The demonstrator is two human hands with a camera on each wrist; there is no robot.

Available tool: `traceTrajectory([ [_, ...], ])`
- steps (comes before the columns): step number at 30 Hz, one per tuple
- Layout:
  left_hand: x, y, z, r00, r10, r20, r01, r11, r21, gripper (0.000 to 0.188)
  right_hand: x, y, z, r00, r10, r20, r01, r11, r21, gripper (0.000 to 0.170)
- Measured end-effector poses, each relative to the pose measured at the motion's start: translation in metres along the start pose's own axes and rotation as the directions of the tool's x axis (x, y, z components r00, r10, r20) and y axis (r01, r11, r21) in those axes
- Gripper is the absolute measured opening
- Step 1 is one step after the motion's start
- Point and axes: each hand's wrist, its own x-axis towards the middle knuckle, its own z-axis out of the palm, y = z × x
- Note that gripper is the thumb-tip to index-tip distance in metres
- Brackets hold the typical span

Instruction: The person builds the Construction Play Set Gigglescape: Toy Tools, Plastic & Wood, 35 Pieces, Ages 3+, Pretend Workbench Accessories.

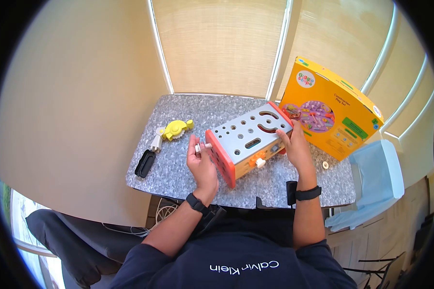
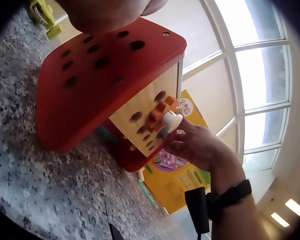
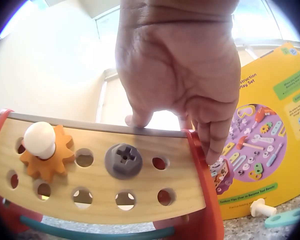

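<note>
A wooden toy tool bench [image 1: 248,132], with a grey perforated top and red end panels, stands tilted on the table. My left hand [image 1: 202,166] pinches a white toy bolt [image 1: 197,149] beside the near red end panel [image 2: 105,80]. At the far end, my right hand [image 1: 299,147] grips the bench, its thumb over the top edge and fingers around the red panel. On the wooden side, an orange gear [image 3: 50,155] is held by a white bolt [image 3: 40,140]. A grey screw [image 3: 123,161] with a cross slot sits in another hole.
A yellow play set box [image 1: 332,111] stands behind the bench on the right. On the grey speckled table [image 1: 178,106] lie a yellow toy saw [image 1: 176,130] with a black handle part [image 1: 145,164], and a cream ring [image 1: 325,164]. A light blue bag [image 1: 378,168] hangs at the right.
</note>
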Motion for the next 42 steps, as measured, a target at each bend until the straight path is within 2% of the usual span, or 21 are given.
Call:
traceTrajectory([
  [3, -0.002, -0.002, 0.003, 1.000, -0.007, 0.017, 0.007, 1.000, -0.016, 0.052, 0.000, -0.001, -0.001, 1.000, 0.011, 0.010, -0.011, 1.000, 0.004, 0.072],
  [5, -0.005, -0.009, 0.001, 0.988, -0.021, 0.156, 0.028, 0.999, -0.043, 0.058, 0.000, 0.000, -0.002, 1.000, 0.013, 0.013, -0.013, 1.000, -0.001, 0.071],
  [9, -0.010, -0.016, 0.002, 0.970, -0.006, 0.243, 0.011, 1.000, -0.017, 0.069, 0.001, -0.005, -0.003, 0.999, 0.042, 0.029, -0.042, 0.999, -0.006, 0.070],
  [11, -0.006, -0.016, -0.002, 0.934, -0.017, 0.356, -0.048, 0.984, 0.173, 0.077, -0.001, -0.008, -0.005, 0.998, 0.046, 0.031, -0.045, 0.999, -0.011, 0.070],
  [15, -0.013, 0.004, -0.006, 0.872, -0.107, 0.477, 0.055, 0.991, 0.123, 0.091, -0.003, 0.001, -0.007, 0.999, 0.008, 0.052, -0.011, 0.997, 0.071, 0.066],
  [16, -0.018, 0.001, -0.012, 0.851, -0.080, 0.519, -0.010, 0.986, 0.169, 0.098, -0.002, 0.012, -0.005, 0.999, 0.008, 0.046, -0.011, 0.997, 0.072, 0.066],
  [18, -0.028, 0.003, -0.017, 0.816, -0.053, 0.575, -0.079, 0.976, 0.202, 0.122, 0.000, 0.044, 0.002, 0.991, -0.124, 0.043, 0.096, 0.908, 0.408, 0.055],
  [19, -0.032, 0.009, -0.017, 0.814, -0.051, 0.579, -0.082, 0.976, 0.200, 0.122, 0.002, 0.057, 0.005, 0.992, -0.124, 0.038, 0.098, 0.908, 0.408, 0.055],
  [21, -0.038, 0.018, -0.016, 0.779, -0.010, 0.627, -0.273, 0.894, 0.354, 0.137, 0.004, 0.073, 0.008, 0.976, -0.080, 0.204, -0.062, 0.794, 0.605, 0.056],
  [22, -0.036, 0.016, -0.020, 0.777, -0.010, 0.629, -0.274, 0.895, 0.352, 0.137, -0.001, 0.065, 0.008, 0.976, -0.079, 0.202, -0.061, 0.795, 0.604, 0.056],
  [24, -0.030, 0.007, -0.031, 0.766, -0.048, 0.641, -0.492, 0.598, 0.633, 0.146, -0.013, 0.039, 0.006, 0.985, -0.020, 0.173, -0.067, 0.874, 0.482, 0.061],
  [28, -0.022, -0.006, -0.032, 0.773, -0.051, 0.632, -0.475, 0.613, 0.631, 0.147, -0.003, 0.064, 0.017, 0.996, -0.037, 0.087, -0.004, 0.901, 0.434, 0.064],
  [31, -0.008, -0.007, -0.032, 0.778, 0.028, 0.627, -0.458, 0.709, 0.536, 0.141, -0.005, 0.058, 0.008, 0.994, -0.091, 0.066, 0.056, 0.910, 0.410, 0.058],
  [33, 0.005, -0.004, -0.037, 0.760, 0.017, 0.649, -0.460, 0.720, 0.520, 0.133, -0.015, 0.031, -0.016, 0.990, -0.007, 0.139, -0.053, 0.903, 0.426, 0.054],
  [34, 0.008, -0.001, -0.036, 0.804, -0.087, 0.588, -0.190, 0.899, 0.393, 0.118, -0.016, 0.022, -0.028, 0.991, -0.006, 0.134, -0.052, 0.904, 0.424, 0.054],
  [35, 0.016, -0.008, -0.037, 0.802, -0.085, 0.592, -0.193, 0.900, 0.390, 0.118, -0.016, 0.013, -0.040, 0.976, 0.012, 0.218, -0.131, 0.833, 0.537, 0.052],
  [36, 0.025, -0.021, -0.041, 0.799, -0.156, 0.582, -0.046, 0.948, 0.316, 0.108, -0.019, 0.005, -0.051, 0.952, 0.019, 0.307, -0.219, 0.743, 0.633, 0.052],
  [37, 0.028, -0.028, -0.044, 0.785, -0.228, 0.576, 0.105, 0.966, 0.238, 0.099, -0.023, -0.005, -0.059, 0.951, 0.022, 0.308, -0.222, 0.742, 0.633, 0.052],
  [38, 0.027, -0.026, -0.042, 0.775, -0.259, 0.576, 0.148, 0.961, 0.233, 0.078, -0.027, -0.018, -0.064, 0.952, 0.037, 0.303, -0.225, 0.757, 0.613, 0.046],
  [40, 0.026, -0.029, -0.042, 0.779, -0.277, 0.563, 0.184, 0.959, 0.217, 0.071, -0.032, -0.036, -0.068, 0.955, 0.055, 0.292, -0.226, 0.773, 0.593, 0.042],
  [42, 0.026, -0.034, -0.042, 0.778, -0.303, 0.550, 0.227, 0.953, 0.203, 0.064, -0.039, -0.047, -0.067, 0.990, 0.007, 0.140, -0.083, 0.834, 0.545, 0.034],
])
